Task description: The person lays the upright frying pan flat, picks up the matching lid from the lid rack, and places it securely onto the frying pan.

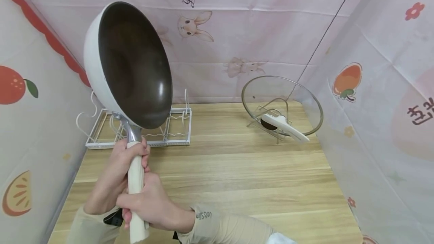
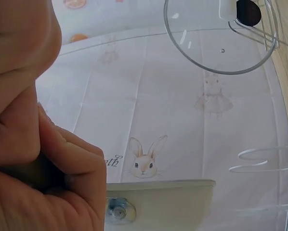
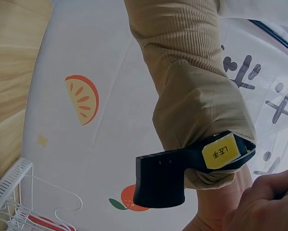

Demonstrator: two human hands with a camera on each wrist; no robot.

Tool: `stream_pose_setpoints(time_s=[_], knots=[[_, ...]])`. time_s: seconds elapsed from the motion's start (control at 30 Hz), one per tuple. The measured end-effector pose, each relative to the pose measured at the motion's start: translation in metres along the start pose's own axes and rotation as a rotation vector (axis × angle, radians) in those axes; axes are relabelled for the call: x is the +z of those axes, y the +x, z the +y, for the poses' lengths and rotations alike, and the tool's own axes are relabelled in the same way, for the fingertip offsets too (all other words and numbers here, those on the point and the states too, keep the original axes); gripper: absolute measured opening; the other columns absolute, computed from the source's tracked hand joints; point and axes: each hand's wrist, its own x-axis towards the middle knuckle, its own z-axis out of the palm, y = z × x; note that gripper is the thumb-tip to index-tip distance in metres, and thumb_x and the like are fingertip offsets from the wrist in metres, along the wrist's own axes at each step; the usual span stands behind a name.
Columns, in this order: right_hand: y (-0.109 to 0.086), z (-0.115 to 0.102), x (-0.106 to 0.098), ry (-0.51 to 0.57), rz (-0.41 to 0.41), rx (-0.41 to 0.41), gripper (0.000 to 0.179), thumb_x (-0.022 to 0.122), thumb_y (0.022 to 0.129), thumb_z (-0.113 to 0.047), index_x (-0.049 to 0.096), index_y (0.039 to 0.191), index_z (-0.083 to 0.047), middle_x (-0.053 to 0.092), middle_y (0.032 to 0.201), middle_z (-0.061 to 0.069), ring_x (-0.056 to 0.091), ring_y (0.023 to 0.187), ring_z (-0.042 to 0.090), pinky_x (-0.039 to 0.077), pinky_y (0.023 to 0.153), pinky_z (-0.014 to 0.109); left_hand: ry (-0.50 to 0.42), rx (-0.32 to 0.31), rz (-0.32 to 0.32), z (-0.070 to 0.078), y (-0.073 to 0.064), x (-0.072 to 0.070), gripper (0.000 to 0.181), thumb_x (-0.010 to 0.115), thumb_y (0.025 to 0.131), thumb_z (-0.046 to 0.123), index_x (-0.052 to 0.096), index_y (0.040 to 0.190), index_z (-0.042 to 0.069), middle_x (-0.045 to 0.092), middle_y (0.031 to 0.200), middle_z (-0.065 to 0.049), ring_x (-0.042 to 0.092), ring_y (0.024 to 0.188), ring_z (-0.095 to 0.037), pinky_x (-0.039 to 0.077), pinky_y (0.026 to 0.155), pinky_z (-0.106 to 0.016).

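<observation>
A deep frying pan (image 1: 135, 67), white outside and dark brown inside, is held up over the left back of the table, its inside turned towards me. My left hand (image 1: 116, 168) grips its cream handle (image 1: 136, 176) near the metal neck. Lower on the same handle, my right hand (image 1: 152, 202) holds on, thumb across the front. Behind and below the pan stands a white wire rack (image 1: 169, 144), partly hidden by it. In the left wrist view, curled fingers (image 2: 81, 168) appear beside the pan's pale outer wall (image 2: 158, 207).
At the back right, a glass lid (image 1: 249, 101) with a cream handle (image 1: 286, 125) leans upright in a metal wire stand (image 1: 278, 138). Printed cloth walls (image 1: 217, 48) enclose the wooden table (image 1: 237, 176) at the back and both sides.
</observation>
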Motion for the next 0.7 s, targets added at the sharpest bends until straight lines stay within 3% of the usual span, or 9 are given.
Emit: stream_pose_setpoints(time_s=[0.2, 0.4, 0.7], knots=[[-0.0014, 0.0039, -0.0010, -0.096, -0.003, -0.051, 0.022, 0.056, 0.080, 0.015, 0.052, 0.079, -0.007, 0.049, 0.045, 0.005, 0.051, 0.033, 0.010, 0.049, 0.033, 0.028, -0.052, -0.017, -0.035, -0.0002, -0.0006, 0.0007, 0.020, 0.044, 0.091, -0.007, 0.051, 0.082, 0.010, 0.054, 0.062, 0.001, 0.053, 0.054, -0.008, 0.052, 0.049, -0.023], [-0.0012, 0.0045, -0.0016, -0.106, -0.020, -0.097, 0.018, 0.056, 0.081, 0.016, 0.051, 0.077, -0.001, 0.049, 0.045, 0.008, 0.052, 0.034, 0.010, 0.049, 0.033, 0.030, -0.070, -0.041, -0.067, 0.0027, -0.0008, 0.0016, 0.019, 0.044, 0.091, -0.007, 0.050, 0.083, 0.010, 0.054, 0.060, 0.001, 0.053, 0.054, -0.009, 0.051, 0.051, -0.022], [-0.0024, 0.0041, -0.0011, -0.118, 0.000, -0.131, 0.014, 0.055, 0.079, 0.016, 0.051, 0.077, 0.002, 0.048, 0.044, 0.010, 0.052, 0.033, 0.009, 0.049, 0.032, 0.037, -0.169, -0.005, -0.220, 0.0031, 0.0038, -0.0001, 0.026, 0.033, 0.098, 0.000, 0.050, 0.082, 0.010, 0.055, 0.060, 0.000, 0.055, 0.054, -0.011, 0.052, 0.053, -0.022]])
